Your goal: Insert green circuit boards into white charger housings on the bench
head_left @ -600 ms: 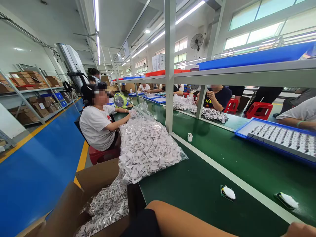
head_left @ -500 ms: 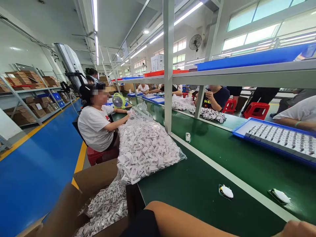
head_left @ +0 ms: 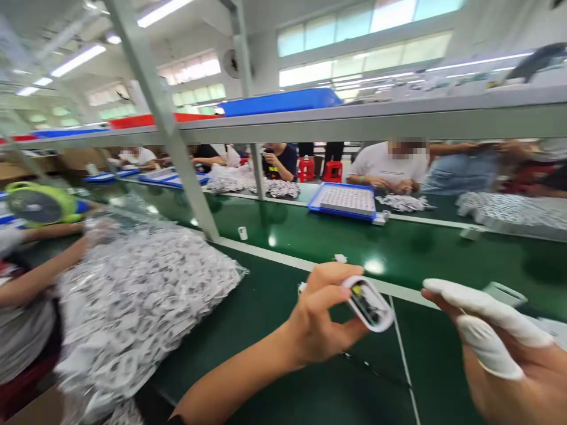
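My left hand (head_left: 321,319) is raised over the green belt (head_left: 283,236), its thumb and fingers pinched on a small white oval part (head_left: 370,304) with a dark, yellow-flecked inside face turned toward me. My right hand (head_left: 500,354) hovers just right of it, fingers stretched out toward the part, with white finger cots on two fingertips and nothing in it. A big clear bag of white parts (head_left: 142,295) lies on the belt to the left of my forearm.
A grey post (head_left: 177,147) and shelf rail (head_left: 354,121) cross above the belt. A blue tray of parts (head_left: 348,200) sits across the belt, where several people sit working. A person's arm (head_left: 35,271) reaches to the bag at far left, by a green fan (head_left: 35,203).
The view has swung right and down. My left hand has risen from the bottom edge holding the white part, and my right hand has come up beside it.
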`<state>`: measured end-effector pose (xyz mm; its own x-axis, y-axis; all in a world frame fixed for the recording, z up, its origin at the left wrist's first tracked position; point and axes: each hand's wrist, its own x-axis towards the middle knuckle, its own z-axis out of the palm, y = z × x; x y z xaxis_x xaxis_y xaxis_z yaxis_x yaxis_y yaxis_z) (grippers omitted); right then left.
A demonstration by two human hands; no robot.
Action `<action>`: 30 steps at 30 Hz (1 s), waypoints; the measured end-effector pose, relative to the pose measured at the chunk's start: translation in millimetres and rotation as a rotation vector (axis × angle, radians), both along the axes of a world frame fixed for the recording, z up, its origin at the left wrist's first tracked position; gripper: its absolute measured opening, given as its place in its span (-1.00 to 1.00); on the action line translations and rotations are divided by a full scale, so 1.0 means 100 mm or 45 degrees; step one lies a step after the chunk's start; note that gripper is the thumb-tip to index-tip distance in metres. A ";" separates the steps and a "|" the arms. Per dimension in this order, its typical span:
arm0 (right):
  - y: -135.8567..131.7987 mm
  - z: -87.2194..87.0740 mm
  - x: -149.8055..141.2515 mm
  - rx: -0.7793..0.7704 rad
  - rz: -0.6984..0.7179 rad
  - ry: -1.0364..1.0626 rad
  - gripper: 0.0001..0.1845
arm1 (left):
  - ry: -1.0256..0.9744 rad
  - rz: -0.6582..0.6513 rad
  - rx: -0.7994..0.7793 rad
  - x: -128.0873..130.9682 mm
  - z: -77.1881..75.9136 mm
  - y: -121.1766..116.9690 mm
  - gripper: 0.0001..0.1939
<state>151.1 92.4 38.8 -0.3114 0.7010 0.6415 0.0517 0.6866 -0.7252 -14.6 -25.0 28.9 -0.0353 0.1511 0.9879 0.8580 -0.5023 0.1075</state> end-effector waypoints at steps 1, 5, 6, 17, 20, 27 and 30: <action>-0.03 0.06 0.02 0.003 0.014 0.044 -0.74 | 0.011 0.000 0.009 -0.02 0.00 -0.01 -0.40; -0.08 0.21 0.04 0.036 0.122 0.201 -0.91 | 0.081 0.053 0.076 -0.05 0.04 -0.05 -0.45; -0.08 0.22 0.05 0.043 0.141 0.223 -0.91 | 0.103 0.078 0.095 -0.05 0.05 -0.07 -0.49; -0.21 0.18 0.03 0.133 0.414 0.137 -0.88 | 0.237 0.302 0.008 0.04 0.15 -0.15 -0.63; -0.31 0.22 0.02 0.253 0.463 0.015 -0.83 | 0.326 0.297 -0.112 0.06 0.14 -0.14 -0.67; -0.37 0.29 0.02 0.396 0.321 -0.153 -0.81 | 0.502 0.305 -0.301 0.14 0.10 -0.11 -0.73; -0.36 0.29 0.05 0.411 0.269 -0.227 -0.83 | 0.557 0.319 -0.306 0.19 0.12 -0.11 -0.76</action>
